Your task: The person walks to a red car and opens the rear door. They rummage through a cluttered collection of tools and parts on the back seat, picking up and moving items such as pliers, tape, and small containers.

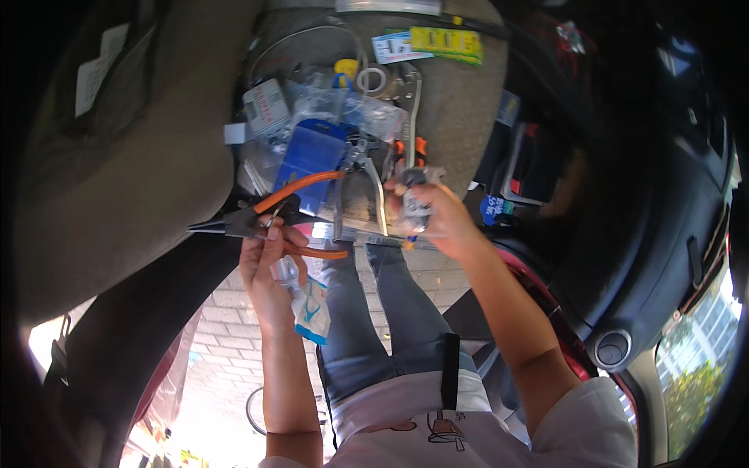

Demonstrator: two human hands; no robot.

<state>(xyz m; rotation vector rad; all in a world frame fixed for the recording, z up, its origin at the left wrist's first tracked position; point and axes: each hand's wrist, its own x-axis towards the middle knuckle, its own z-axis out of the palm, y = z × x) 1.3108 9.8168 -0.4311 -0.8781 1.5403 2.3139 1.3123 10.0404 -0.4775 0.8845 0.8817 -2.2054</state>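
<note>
My left hand [269, 261] is closed around pliers with orange handles [300, 187]. Their dark jaws point left and the handles stand spread apart. A small clear and white packet with blue printing [312, 308] hangs below the same hand. My right hand [445, 210], slightly blurred, grips a crinkled clear plastic bag [419, 204]. Dark and light pieces show inside the bag, too smeared to name. Between my hands, silver-handled pliers [363, 160] lie on the seat with their handles toward me. Left of them is a blue plastic pouch [312, 160].
The car seat [460, 101] carries clear bags [374, 113], a white box [267, 107], a tape roll [371, 79], long silver locking pliers [411, 86] and a yellow-green card [449, 44]. The dashboard [608, 234] stands at right. Brick paving [222, 312] shows below.
</note>
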